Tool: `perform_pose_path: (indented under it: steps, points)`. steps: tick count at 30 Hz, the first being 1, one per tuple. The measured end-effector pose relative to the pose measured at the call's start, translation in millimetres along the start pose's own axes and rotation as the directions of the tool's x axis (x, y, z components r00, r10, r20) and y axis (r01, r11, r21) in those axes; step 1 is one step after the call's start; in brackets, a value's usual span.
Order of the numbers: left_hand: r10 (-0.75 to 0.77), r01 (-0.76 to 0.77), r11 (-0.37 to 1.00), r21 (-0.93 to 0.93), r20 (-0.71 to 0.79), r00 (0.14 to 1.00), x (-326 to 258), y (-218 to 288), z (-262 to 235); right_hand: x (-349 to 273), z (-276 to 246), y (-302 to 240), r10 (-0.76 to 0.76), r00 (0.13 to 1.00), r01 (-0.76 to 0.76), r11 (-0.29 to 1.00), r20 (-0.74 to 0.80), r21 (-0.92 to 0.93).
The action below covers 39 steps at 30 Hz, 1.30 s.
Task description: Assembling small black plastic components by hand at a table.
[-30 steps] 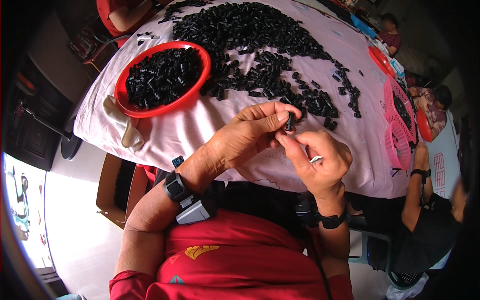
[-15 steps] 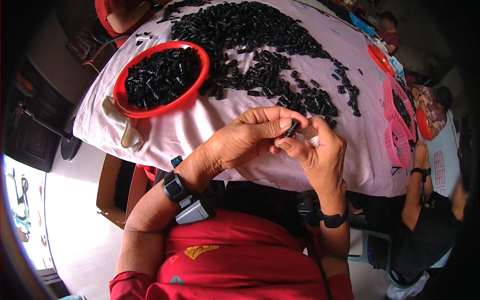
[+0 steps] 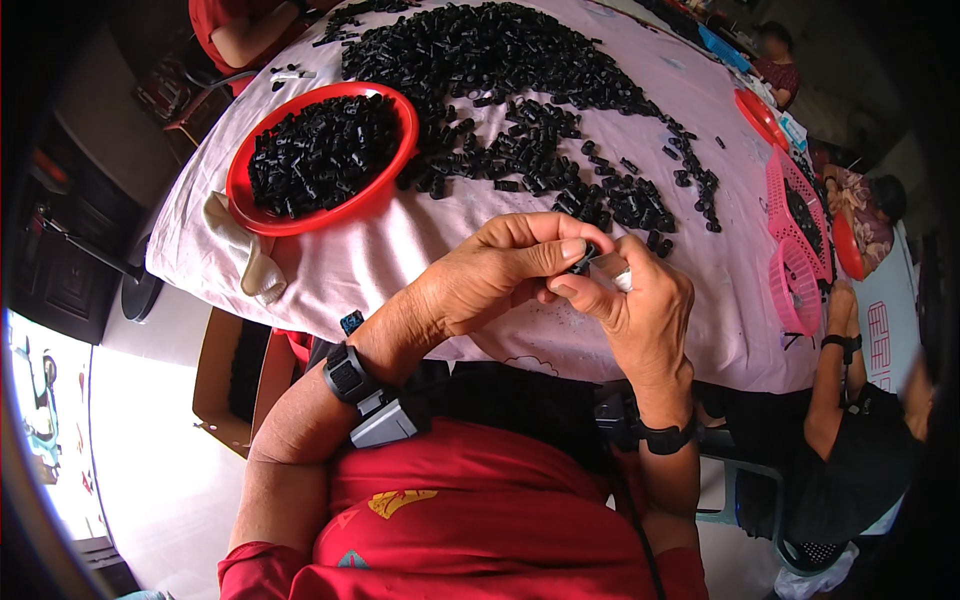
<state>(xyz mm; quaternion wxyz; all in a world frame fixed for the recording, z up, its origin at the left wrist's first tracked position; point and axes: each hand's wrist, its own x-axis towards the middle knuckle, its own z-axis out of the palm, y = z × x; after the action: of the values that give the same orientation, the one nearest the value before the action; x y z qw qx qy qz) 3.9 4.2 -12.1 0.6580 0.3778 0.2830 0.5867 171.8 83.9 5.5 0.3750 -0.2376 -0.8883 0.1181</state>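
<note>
a small black plastic piece (image 3: 583,262) sits pinched between the fingertips of both hands just above the near edge of the pink tablecloth (image 3: 400,250); it looks light, stiff and a bit slick, best taken by its ends with fingertips. the left hand (image 3: 490,275) clamps it from the left, the right hand (image 3: 640,300) grips it too, also holding a small pale bit (image 3: 620,278). beyond lie a heap of black pieces (image 3: 520,90) and a red bowl (image 3: 400,165) of more.

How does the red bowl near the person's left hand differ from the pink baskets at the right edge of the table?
The red bowl has solid walls; the pink baskets are slotted mesh. The red bowl is heaped with small black parts, while the pink baskets show only a few. The red bowl sits flat on the cloth; the pink baskets lean at the table's edge. Both are round plastic containers on the same pale pink cloth.
</note>
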Motion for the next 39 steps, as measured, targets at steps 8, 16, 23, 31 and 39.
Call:
perform_pose_path:
  steps: [8, 16, 23, 31, 39]
  points:
    - [0.022, -0.022, 1.000, 0.006, 0.000, 1.000, 1.0, -1.3, -0.7, -1.6, 2.4, 2.7, 0.012, 1.000, -0.012, 0.999, 0.016, 0.035]
    - [0.024, -0.024, 1.000, -0.007, -0.009, 1.000, -0.2, 0.1, -0.6, -0.1, 0.3, -1.2, -0.004, 1.000, 0.004, 1.000, 0.003, -0.030]
    - [0.004, -0.006, 1.000, -0.019, -0.083, 0.997, -0.9, 1.9, -1.5, -2.0, -0.4, -2.3, -0.003, 0.997, 0.000, 0.999, 0.077, 0.037]
    - [-0.028, 0.029, 0.992, -0.126, 0.004, 1.000, 0.3, 5.7, -5.6, -1.7, 2.8, -2.1, 0.074, 0.988, -0.145, 0.719, 0.132, 0.679]
    - [-0.063, 0.060, 0.995, -0.075, -0.047, 0.997, -2.4, 13.8, -3.7, -0.9, 5.6, 0.2, 0.084, 0.988, -0.156, 0.604, 0.132, 0.782]
